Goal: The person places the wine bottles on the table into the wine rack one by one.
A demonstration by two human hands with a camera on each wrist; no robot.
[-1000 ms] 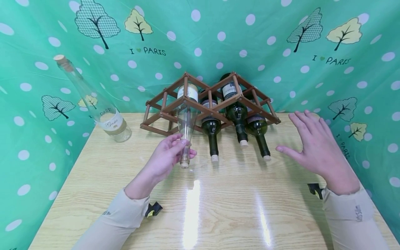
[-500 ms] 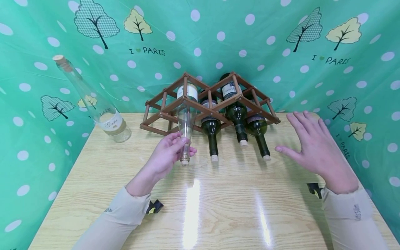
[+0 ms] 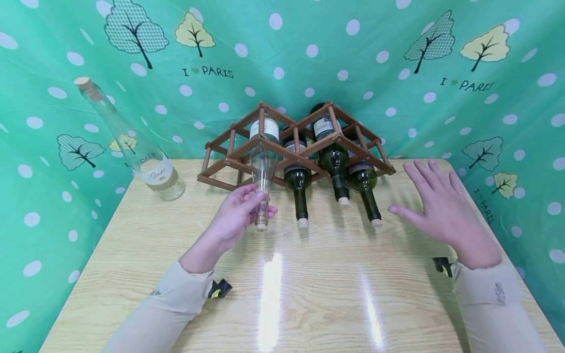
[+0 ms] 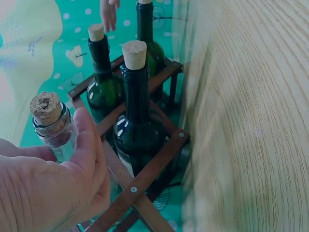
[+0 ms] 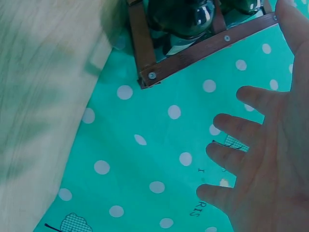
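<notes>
My left hand [image 3: 234, 215] grips the neck of a clear glass bottle [image 3: 264, 169], just behind its cork [image 4: 47, 107]. The white-labelled body of that bottle lies inside the brown wooden wine rack [image 3: 220, 174], its neck pointing toward me. To its right, several dark green bottles rest in the rack with corked necks outward, among them the nearest green bottle [image 3: 300, 189] and the upper green bottle [image 3: 334, 162]. My right hand [image 3: 446, 211] is held with fingers spread, right of the rack, touching no bottle; its straight fingers also show in the right wrist view.
Another clear corked bottle [image 3: 163, 176] with a white label stands upright on the wooden table [image 3: 132, 274], left of the rack. A green polka-dot curtain [image 3: 282, 49] with printed trees hangs behind the table and along both sides.
The clear bottle has slid a little farther back into the rack, with my left hand moving along with it. My right hand has shifted only slightly.
</notes>
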